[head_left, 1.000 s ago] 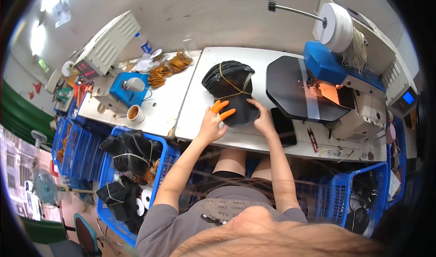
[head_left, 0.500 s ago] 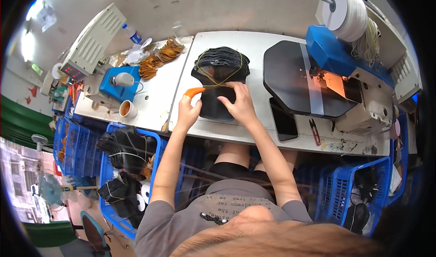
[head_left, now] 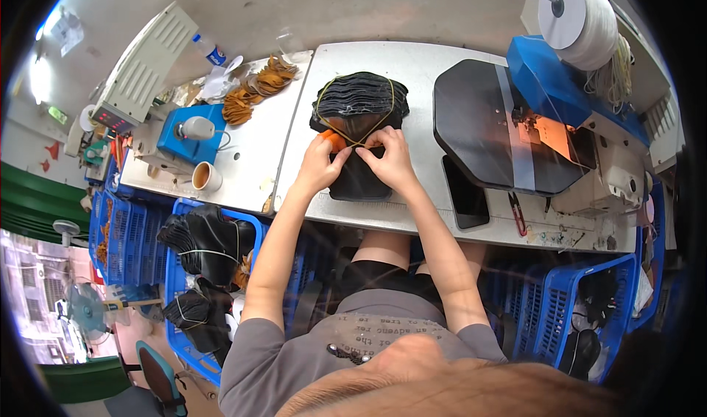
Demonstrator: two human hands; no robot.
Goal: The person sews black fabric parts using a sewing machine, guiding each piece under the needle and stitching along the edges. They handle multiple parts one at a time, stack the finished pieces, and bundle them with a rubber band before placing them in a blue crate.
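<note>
A stack of black pieces, leather-like with layered edges (head_left: 359, 97), lies on the white worktable. Around it loops a thin yellow cord (head_left: 394, 97), whose two sides meet and cross at the stack's near part. My left hand (head_left: 319, 165), with an orange finger cover (head_left: 336, 142) on one finger, pinches the cord just left of the crossing. From the right, my right hand (head_left: 390, 161) pinches it too, thumb and fingertips close to the left thumb. The cord's ends are hidden or too small to make out.
A sewing machine (head_left: 549, 86) with a black octagonal plate stands right, a phone (head_left: 466, 192) and red-handled snips (head_left: 518, 214) near it. Left are a blue machine (head_left: 195, 141), a paper cup (head_left: 207, 176) and brown pieces (head_left: 258, 89). Blue crates (head_left: 258, 233) flank my legs.
Both hands have come closer together at the cord's crossing. My left hand moved right and inward, and the right thumb closed in to the cord.
</note>
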